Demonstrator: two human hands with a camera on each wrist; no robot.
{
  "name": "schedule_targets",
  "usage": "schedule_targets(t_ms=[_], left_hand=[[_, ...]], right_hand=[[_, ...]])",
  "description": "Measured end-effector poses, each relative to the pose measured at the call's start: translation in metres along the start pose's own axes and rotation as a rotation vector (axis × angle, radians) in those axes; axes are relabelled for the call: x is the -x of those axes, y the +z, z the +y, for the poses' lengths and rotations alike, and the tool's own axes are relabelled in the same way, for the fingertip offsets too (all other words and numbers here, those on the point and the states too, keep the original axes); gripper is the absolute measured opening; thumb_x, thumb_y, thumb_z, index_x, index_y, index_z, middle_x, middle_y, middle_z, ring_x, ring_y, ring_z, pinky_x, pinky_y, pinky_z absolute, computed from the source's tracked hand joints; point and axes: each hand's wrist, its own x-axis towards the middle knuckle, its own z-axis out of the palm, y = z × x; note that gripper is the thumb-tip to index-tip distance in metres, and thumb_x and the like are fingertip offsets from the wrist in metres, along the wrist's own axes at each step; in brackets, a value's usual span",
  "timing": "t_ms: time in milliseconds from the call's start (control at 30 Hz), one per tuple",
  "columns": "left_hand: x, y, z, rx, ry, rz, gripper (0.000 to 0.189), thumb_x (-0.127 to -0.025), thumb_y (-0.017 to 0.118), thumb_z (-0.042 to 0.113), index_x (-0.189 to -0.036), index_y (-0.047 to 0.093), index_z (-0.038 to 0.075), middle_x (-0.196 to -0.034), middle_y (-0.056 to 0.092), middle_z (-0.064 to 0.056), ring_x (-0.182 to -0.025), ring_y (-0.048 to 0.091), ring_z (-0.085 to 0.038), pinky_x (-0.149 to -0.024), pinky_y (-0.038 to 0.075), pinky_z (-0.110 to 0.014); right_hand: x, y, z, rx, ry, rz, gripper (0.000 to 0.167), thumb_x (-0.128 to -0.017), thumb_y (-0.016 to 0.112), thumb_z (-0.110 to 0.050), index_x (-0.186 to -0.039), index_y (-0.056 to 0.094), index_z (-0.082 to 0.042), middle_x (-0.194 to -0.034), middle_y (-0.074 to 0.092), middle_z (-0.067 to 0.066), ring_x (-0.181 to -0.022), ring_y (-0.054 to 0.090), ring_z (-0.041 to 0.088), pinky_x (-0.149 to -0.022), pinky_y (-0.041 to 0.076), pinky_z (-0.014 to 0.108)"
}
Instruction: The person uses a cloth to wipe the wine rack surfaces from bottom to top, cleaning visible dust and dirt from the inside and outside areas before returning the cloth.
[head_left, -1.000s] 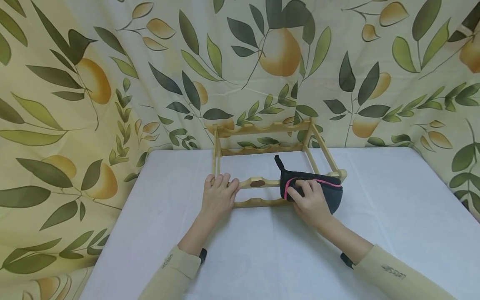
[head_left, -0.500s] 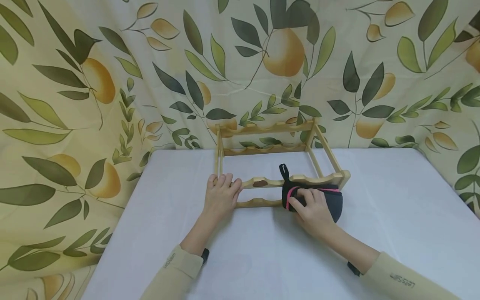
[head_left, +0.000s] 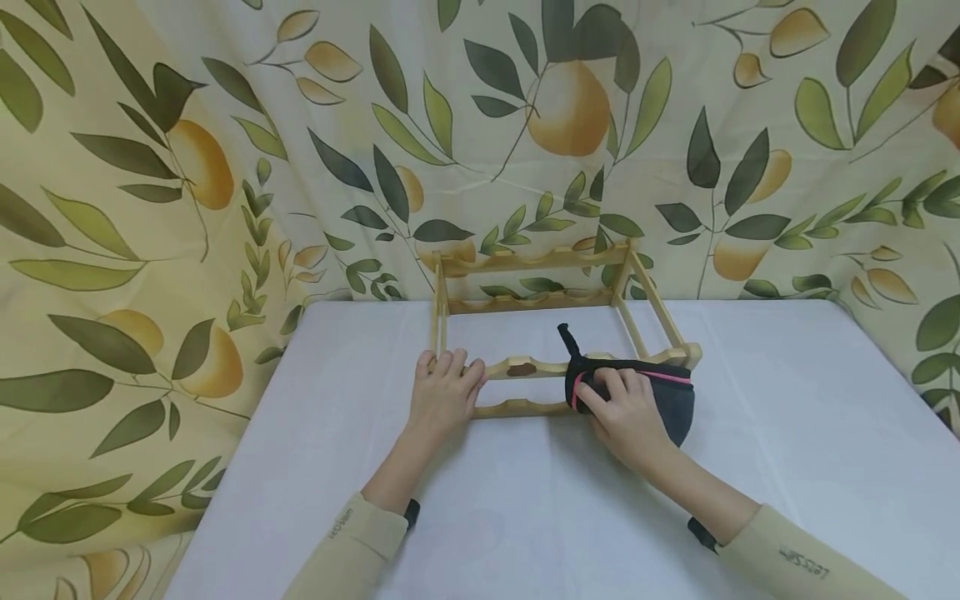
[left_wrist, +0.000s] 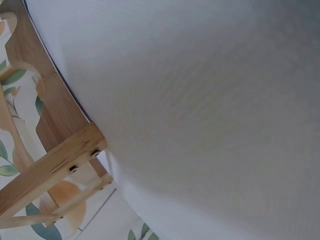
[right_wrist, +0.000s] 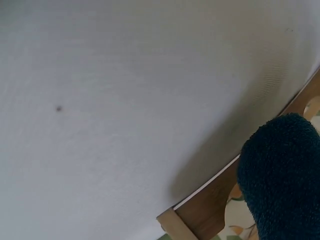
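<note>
A light wooden wine rack [head_left: 521, 367] with scalloped bars stands on the white table. My left hand [head_left: 444, 392] grips its front left corner, fingers over the top bar. My right hand [head_left: 626, 412] holds a dark cloth pad [head_left: 677, 408] with pink edging and a hanging loop, fingers curled at its edge. The pad lies against the right part of the rack's front and hides some of both front bars. In the right wrist view, the pad [right_wrist: 282, 175] shows a dark blue towelling side beside the wooden bar [right_wrist: 207, 205]. The left wrist view shows a screwed corner post [left_wrist: 55, 167].
A white cloth covers the table [head_left: 510, 508]. A curtain [head_left: 480, 150] printed with fruit and leaves hangs close behind the rack and on the left side.
The pad in my right hand has moved down from the top front bar, then slightly back up and right. My left hand keeps its hold on the rack's corner.
</note>
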Motion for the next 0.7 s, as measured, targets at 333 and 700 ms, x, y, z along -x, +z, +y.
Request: schedule_targets(t_ms=[333, 700], left_hand=[[0.001, 0.0, -0.001, -0.008, -0.003, -0.008, 0.032, -0.098, 0.026, 0.037, -0.089, 0.051, 0.019, -0.086, 0.043, 0.0, -0.081, 0.04, -0.019, -0.085, 0.029, -0.039], [0.001, 0.001, 0.0, 0.006, 0.003, 0.01, 0.032, -0.098, 0.026, 0.036, -0.089, 0.051, 0.018, -0.086, 0.043, -0.001, -0.081, 0.041, -0.019, -0.085, 0.029, -0.039]], right_hand=[[0.004, -0.004, -0.003, 0.006, 0.014, -0.094, 0.045, -0.057, 0.071, 0.005, -0.097, 0.057, -0.009, -0.092, 0.049, 0.019, -0.077, 0.045, 0.035, -0.061, 0.037, 0.046], [-0.007, -0.009, -0.004, 0.022, 0.056, -0.061, 0.041, -0.062, 0.068, 0.003, -0.099, 0.056, -0.008, -0.094, 0.048, 0.021, -0.081, 0.044, 0.038, -0.064, 0.037, 0.048]])
